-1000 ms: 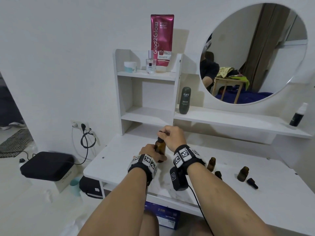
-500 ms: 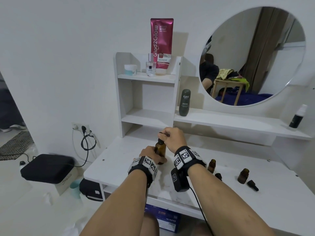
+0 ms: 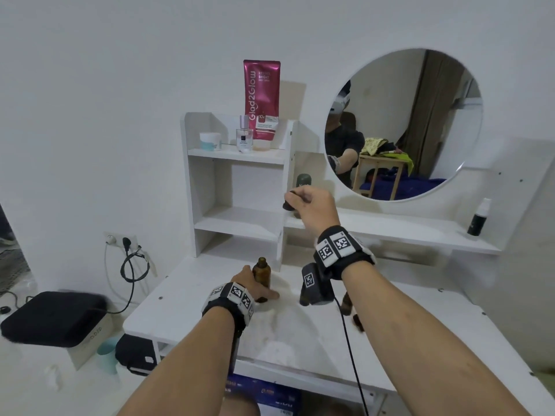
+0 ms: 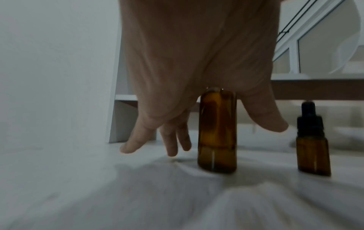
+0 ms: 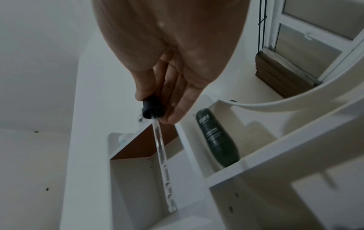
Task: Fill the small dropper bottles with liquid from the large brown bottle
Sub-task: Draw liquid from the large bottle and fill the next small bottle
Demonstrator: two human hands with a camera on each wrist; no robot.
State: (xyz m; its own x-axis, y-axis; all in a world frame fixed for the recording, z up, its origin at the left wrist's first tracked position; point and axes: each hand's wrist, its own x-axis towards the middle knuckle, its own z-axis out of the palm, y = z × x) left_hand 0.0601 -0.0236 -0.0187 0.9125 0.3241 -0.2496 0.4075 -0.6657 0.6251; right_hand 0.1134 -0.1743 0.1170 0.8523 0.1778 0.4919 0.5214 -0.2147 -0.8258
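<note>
The large brown bottle (image 3: 262, 273) stands uncapped on the white table (image 3: 300, 334), below the shelf unit. My left hand (image 3: 255, 288) straddles its base with straight fingers (image 4: 135, 144) left of it and the thumb (image 4: 265, 119) to the right, none curled round the glass (image 4: 216, 130). My right hand (image 3: 303, 201) is raised high above the bottle and pinches the black dropper cap (image 5: 153, 109). Its clear glass pipette (image 5: 164, 163) hangs free. One small brown dropper bottle (image 4: 313, 149) with a black cap stands to the right. Another (image 3: 347, 304) is half hidden by my right wrist camera.
A loose black dropper cap (image 3: 359, 322) lies near my right forearm. A dark green bottle (image 5: 216, 140) stands on the long shelf behind my right hand, under the round mirror (image 3: 405, 124). A pink tube (image 3: 262, 100) and small jars fill the top shelf. A pump bottle (image 3: 477, 219) stands far right.
My right hand has pulled the dropper out of the large bottle and lifted it well above it. My left hand's fingers have loosened at the bottle's base.
</note>
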